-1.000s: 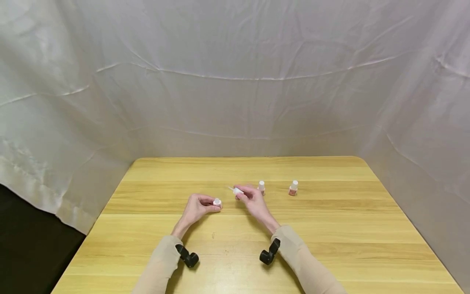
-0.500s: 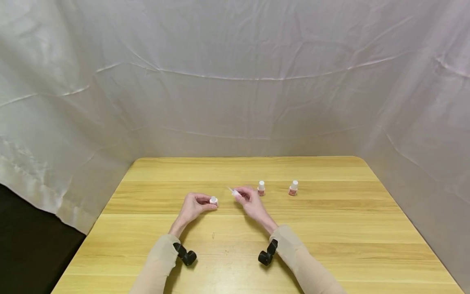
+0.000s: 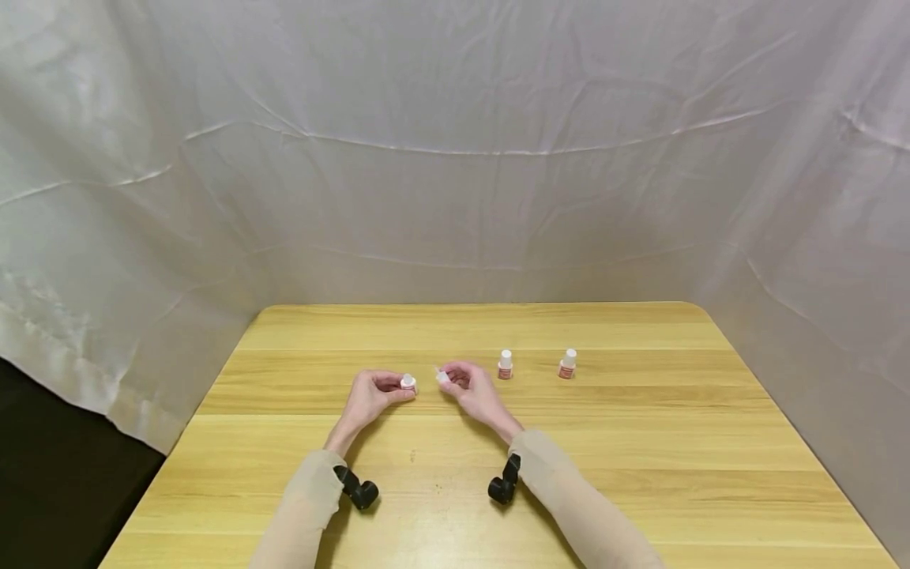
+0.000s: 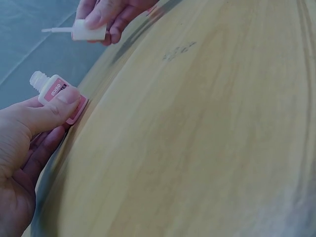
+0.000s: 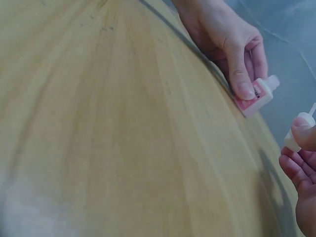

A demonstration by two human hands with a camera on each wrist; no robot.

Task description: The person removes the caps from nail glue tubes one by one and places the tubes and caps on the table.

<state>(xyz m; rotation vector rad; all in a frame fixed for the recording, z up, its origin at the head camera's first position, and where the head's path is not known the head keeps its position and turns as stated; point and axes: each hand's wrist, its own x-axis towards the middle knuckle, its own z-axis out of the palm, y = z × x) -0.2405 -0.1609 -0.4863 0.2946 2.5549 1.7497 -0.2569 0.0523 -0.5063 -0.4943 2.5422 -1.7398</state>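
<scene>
My left hand (image 3: 368,399) pinches a small white bottle (image 3: 408,384) with a pink label between thumb and fingers. Its bare, threaded neck (image 4: 39,79) shows uncapped in the left wrist view, and the bottle's lower end is right at the tabletop. To its right, my right hand (image 3: 476,392) pinches a white brush cap (image 4: 90,30) above the table. A thin pale applicator stem (image 4: 55,30) sticks out of the cap, in the left wrist view pointing left, apart from the bottle.
Two more capped bottles of the same look stand upright to the right of my right hand, a nearer bottle (image 3: 505,366) and a farther bottle (image 3: 567,365). The wooden table (image 3: 640,442) is backed by a grey-white curtain (image 3: 455,197).
Both hands have shifted left with what they hold, the left slightly away from me as well. The brush cap has turned in the right fingers and come closer to the bottle.
</scene>
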